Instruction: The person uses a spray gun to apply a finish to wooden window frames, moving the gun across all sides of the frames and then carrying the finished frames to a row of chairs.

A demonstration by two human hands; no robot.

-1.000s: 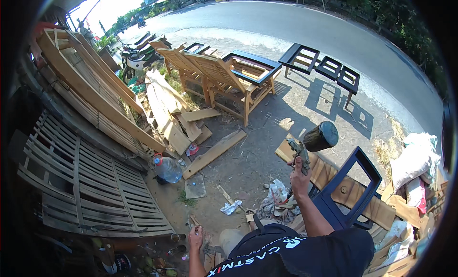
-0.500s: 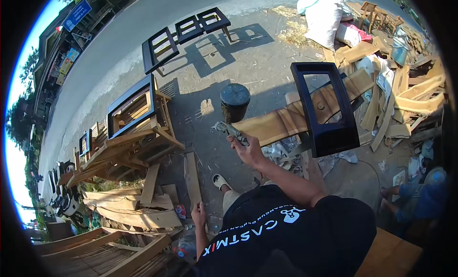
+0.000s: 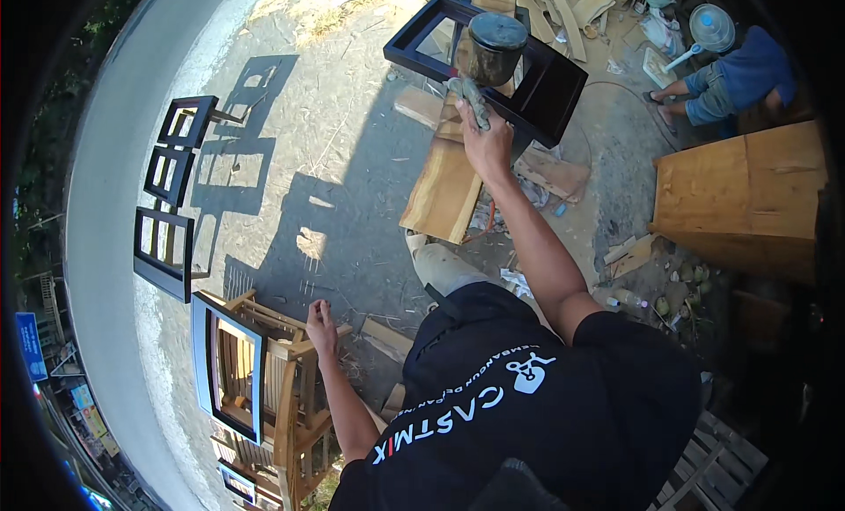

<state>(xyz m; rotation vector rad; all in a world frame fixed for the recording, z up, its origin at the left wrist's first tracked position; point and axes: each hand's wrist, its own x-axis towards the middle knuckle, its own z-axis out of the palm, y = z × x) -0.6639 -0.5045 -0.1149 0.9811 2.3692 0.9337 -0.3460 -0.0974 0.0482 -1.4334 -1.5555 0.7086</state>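
Note:
My right hand [image 3: 487, 148] is closed round the handle of a metal spray gun [image 3: 469, 102]. Its dark round paint cup [image 3: 495, 58] covers part of a glossy black frame [image 3: 553, 93] behind it. The frame lies across a brown wooden plank [image 3: 440, 190]; whether the gun touches it I cannot tell. My left hand [image 3: 322, 328] hangs free at the left, fingers loosely bent and slightly apart with nothing visible in them. It is nearest to the slatted wooden furniture [image 3: 295, 352], where another black frame [image 3: 231, 366] leans.
Several black frames [image 3: 167, 176] stand on supports along the road [image 3: 106, 159]. At right a person [image 3: 748, 80] sits near a wooden cabinet [image 3: 744, 190]. Wood scraps [image 3: 563, 9] lie behind the black frame, and a thin hose [image 3: 638, 90] curves over the ground.
My view has swung to the right. My right hand has brought the spray gun over to the black frame on the plank. My left hand has risen and moved out to the left.

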